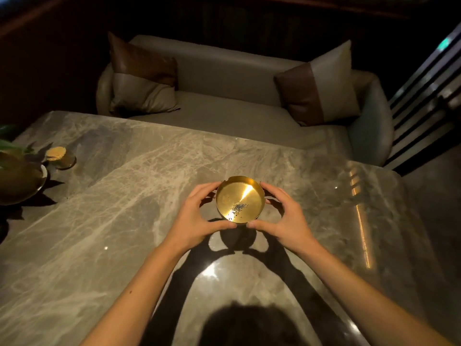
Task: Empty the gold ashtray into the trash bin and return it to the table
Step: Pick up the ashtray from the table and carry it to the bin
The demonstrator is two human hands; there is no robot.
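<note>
A round gold ashtray point(239, 199) with a small patch of grey ash on its floor is held level a little above the marble table point(112, 208); its shadow falls on the tabletop just below it. My left hand point(197, 216) cups its left side, thumb under the near rim and fingers at the far rim. My right hand point(282, 216) grips the right side the same way. No trash bin is in view.
A toothpick holder point(59, 157) and a potted plant in a dark bowl point(20, 176) stand at the table's left edge. A beige sofa point(224, 81) with two cushions sits beyond the far edge. Dark floor and a slatted railing point(424, 101) lie to the right.
</note>
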